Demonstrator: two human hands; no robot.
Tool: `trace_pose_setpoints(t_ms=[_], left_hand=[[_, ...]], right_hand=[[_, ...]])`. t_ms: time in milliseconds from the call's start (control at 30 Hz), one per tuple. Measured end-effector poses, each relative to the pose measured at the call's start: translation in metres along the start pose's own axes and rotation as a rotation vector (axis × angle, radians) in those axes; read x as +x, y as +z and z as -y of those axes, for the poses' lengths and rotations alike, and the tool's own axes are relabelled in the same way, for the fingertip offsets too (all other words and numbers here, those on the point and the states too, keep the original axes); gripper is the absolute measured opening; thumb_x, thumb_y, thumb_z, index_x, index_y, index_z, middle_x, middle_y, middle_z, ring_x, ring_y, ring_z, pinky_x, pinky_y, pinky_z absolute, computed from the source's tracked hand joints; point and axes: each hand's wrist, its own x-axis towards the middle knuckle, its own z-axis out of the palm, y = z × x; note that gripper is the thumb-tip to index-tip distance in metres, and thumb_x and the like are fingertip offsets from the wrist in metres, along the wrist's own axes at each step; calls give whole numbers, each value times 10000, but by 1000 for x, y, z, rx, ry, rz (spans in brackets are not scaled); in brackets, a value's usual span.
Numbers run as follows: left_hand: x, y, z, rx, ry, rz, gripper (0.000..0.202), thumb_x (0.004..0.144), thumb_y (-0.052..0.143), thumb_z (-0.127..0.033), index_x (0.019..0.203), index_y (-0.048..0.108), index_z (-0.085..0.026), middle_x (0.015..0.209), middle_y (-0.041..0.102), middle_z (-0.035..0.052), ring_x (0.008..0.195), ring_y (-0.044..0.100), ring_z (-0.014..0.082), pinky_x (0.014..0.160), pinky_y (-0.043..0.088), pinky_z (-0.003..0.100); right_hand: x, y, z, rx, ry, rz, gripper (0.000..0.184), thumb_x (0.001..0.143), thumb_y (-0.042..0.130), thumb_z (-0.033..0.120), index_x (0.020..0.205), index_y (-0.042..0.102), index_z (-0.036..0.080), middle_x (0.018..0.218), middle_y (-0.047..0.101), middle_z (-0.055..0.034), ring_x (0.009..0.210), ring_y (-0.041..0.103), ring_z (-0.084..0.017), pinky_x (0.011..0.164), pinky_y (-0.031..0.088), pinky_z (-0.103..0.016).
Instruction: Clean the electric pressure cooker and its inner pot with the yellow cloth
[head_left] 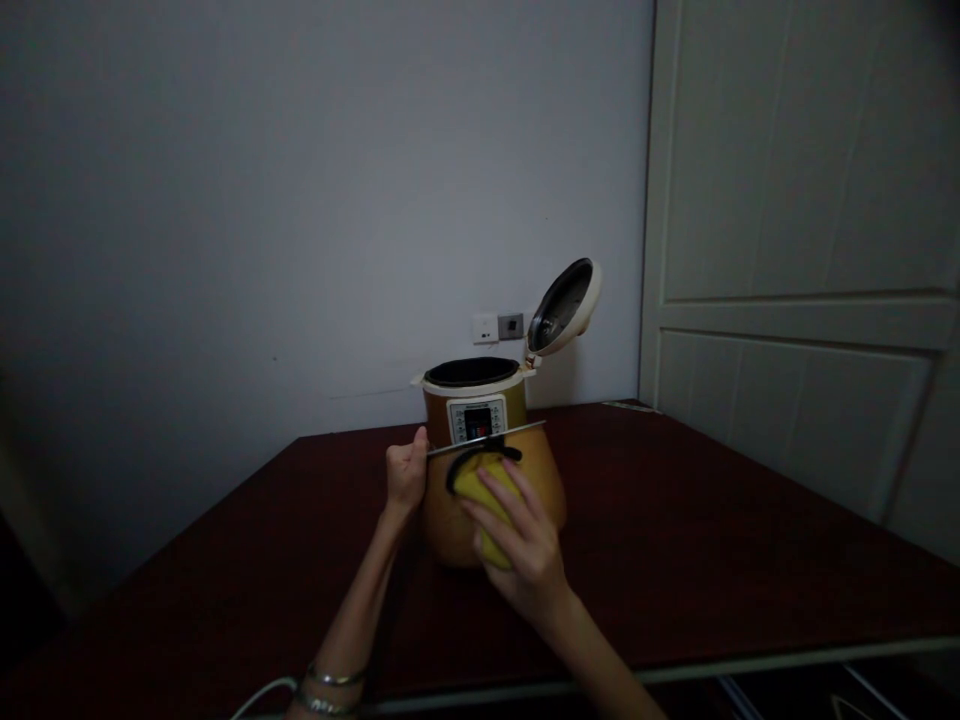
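My left hand (406, 472) is closed on the left end of a thin, flat metal-edged piece (529, 428), seen nearly edge-on and looking like a pot lid. A black curved handle (459, 468) shows just below that edge. My right hand (525, 548) grips a yellow cloth (487, 488) and presses it near the black handle; a sponge inside it cannot be ruled out. Right behind both hands stands a gold-brown electric cooker (546, 495) with a button panel (478, 420) on its front. Its hinged lid (583, 308) is tilted up to the right, showing the dark opening.
The cooker rests on a dark red table (660, 540). A pale wall (300, 200) with a socket (485, 328) and a grey switch plate (511, 326) rises behind. To the right is a panelled door (795, 380). A white cable (264, 690) runs by my left forearm.
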Motion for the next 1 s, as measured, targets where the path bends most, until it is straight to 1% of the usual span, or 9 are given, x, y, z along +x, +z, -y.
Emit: trace_pose_setpoints(t_ms=[133,233,367,433,467,533,733,900,1000], left_hand=[[0,0,3,-4,-13,-36,548,748,458,-562,392,226,-216,403,199,-57,388,189,52,400,139,241],[0,1,6,-9,-19,-45,542,754,458,-553,394,232,-216,399,205,-57,384,190,53,398,139,242],[-1,1,9,-27,-20,-51,534,765,453,-544,399,239,-218,400,219,-56,383,201,56,395,152,240],[0,1,10,-26,-11,-38,534,768,450,-541,395,246,-218,399,225,-55,382,209,57,395,156,240],[0,1,10,-23,-5,-29,535,768,450,-540,391,252,-216,398,230,-53,382,214,58,394,156,239],[1,1,11,-17,1,-18,534,767,449,-540,387,266,-214,397,240,-51,381,221,59,392,155,238],[3,1,8,19,18,-43,537,779,435,-531,382,271,-208,391,241,-50,380,220,56,397,163,235],[6,4,14,-32,-3,-2,538,772,444,-551,398,281,-201,406,266,-44,400,236,57,400,184,230],[8,5,18,-58,-68,25,536,750,455,-575,405,276,-206,406,274,-40,405,242,62,393,190,233]], right_hand=[[-4,-8,-39,131,294,-249,281,765,585,110,1000,696,218,1259,572,-75,1207,488,-259,998,424,-480],[-11,-7,-68,279,664,-379,220,786,595,215,969,711,177,1191,619,-102,1123,562,-240,996,422,-443],[-22,-1,-98,558,1176,-466,341,701,667,348,953,716,123,1043,685,-126,1020,623,-272,921,474,-427],[-23,-1,-101,621,1282,-466,382,677,681,369,961,713,115,1033,687,-130,1003,629,-285,897,487,-430],[-21,-2,-98,608,1270,-460,388,687,674,373,976,709,117,1050,681,-129,1019,622,-283,912,477,-431],[-15,-5,-85,514,1136,-434,365,737,640,367,1009,700,131,1102,664,-119,1072,595,-265,972,432,-432],[5,-6,-32,99,517,-277,257,815,553,183,1029,693,209,1258,572,-86,1217,478,-249,1037,373,-482],[10,10,5,-45,56,48,366,784,508,61,1097,647,188,1310,532,-76,1340,299,-273,1027,396,-509],[11,14,14,-73,-94,174,371,775,499,64,1109,635,153,1310,532,-90,1339,295,-286,1030,398,-501]])
